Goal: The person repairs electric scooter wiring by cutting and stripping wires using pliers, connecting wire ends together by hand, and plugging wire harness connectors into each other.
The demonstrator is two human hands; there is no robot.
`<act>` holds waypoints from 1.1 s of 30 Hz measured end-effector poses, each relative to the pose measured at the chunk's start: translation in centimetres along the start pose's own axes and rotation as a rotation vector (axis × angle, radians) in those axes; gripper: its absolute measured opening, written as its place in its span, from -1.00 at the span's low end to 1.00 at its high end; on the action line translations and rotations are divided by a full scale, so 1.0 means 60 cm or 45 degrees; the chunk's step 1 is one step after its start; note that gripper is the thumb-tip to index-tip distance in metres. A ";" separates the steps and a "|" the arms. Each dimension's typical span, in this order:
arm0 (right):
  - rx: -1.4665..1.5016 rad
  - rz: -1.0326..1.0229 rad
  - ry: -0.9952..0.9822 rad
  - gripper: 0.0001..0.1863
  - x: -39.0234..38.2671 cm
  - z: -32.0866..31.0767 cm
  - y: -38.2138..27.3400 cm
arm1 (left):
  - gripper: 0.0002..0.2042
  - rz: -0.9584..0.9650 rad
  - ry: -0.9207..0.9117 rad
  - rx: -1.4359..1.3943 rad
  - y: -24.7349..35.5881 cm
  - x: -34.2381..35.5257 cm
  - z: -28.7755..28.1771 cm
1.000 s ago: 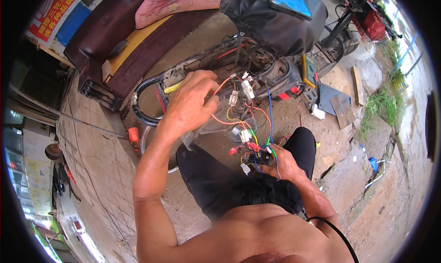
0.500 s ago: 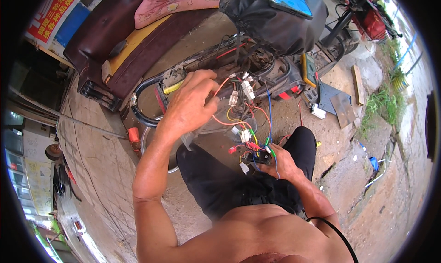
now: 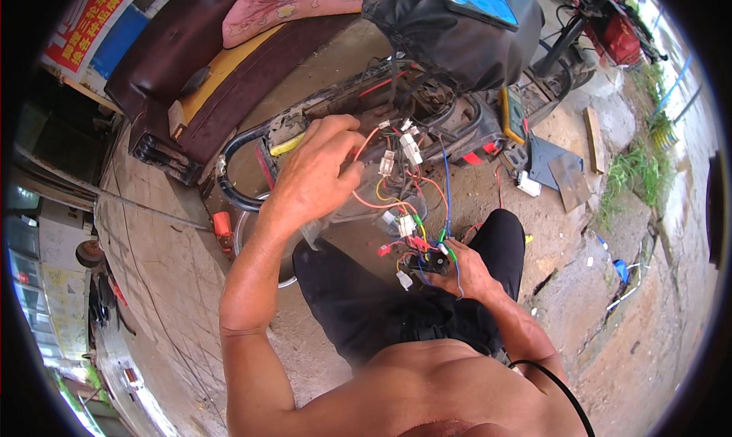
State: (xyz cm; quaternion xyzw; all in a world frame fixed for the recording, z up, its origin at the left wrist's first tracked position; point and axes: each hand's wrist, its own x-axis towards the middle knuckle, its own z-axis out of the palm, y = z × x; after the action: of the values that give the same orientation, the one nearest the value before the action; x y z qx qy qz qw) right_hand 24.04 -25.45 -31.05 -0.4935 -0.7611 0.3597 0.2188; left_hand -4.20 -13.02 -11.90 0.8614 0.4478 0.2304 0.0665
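- The dark sofa [image 3: 152, 71] stands beyond the left grip, well apart from it.
- The bike frame [image 3: 238, 195] lies just past both grips; its black tube curves to the left of the left grip. Its rough edges might snag or nick a wire dragged across them.
- The black cover [image 3: 457, 44] sits on the frame, ahead of the right grip.
- The left grip [image 3: 319, 166] is raised, palm down, its fingers bent and the thumb a little apart. The orange wire [image 3: 369, 142] runs in at its fingertips; whether it is pinched or only passes behind, I cannot tell.
- The right grip [image 3: 469, 271] is narrow, apparently closed about the edge of the black box, between the knees.
- The wire bundle [image 3: 412, 193] hangs between the two grips. If the left grip rose sharply, the orange wire could pull taut and strain a joint.
- The yellow meter [image 3: 512, 117] leans on the frame, ahead of the right grip.
- The black box [image 3: 437, 261] is at the right grip's fingers; a loose hold could let it drop and yank its leads.
- The white plug [image 3: 404, 280] dangles left of the right grip. Similar plugs crowd nearby, so a mix-up seems possible.
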 end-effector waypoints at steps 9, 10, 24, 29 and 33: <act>0.042 -0.013 0.000 -0.40 -0.001 0.003 -0.002 | -0.69 -0.028 -0.031 0.001 0.008 0.001 -0.003; 0.041 -0.060 0.027 -0.40 0.000 0.003 -0.003 | -0.69 -0.026 -0.034 -0.002 0.009 0.000 -0.004; 0.043 -0.051 -0.061 -0.38 0.003 0.011 -0.001 | -0.71 -0.036 -0.049 -0.010 0.010 -0.001 -0.005; 0.043 -0.047 0.014 -0.37 0.000 0.015 0.015 | -0.72 -0.009 0.000 -0.039 0.009 0.009 0.008; 0.044 -0.021 0.003 -0.46 0.013 0.025 0.008 | -0.73 -0.018 0.007 0.041 0.011 0.001 -0.001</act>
State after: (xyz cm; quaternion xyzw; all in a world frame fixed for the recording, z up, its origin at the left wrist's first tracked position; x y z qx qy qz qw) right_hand 22.98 -25.10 -32.40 -0.4837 -0.7586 0.3703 0.2311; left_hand -3.71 -13.34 -11.60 0.8585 0.4578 0.2249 0.0530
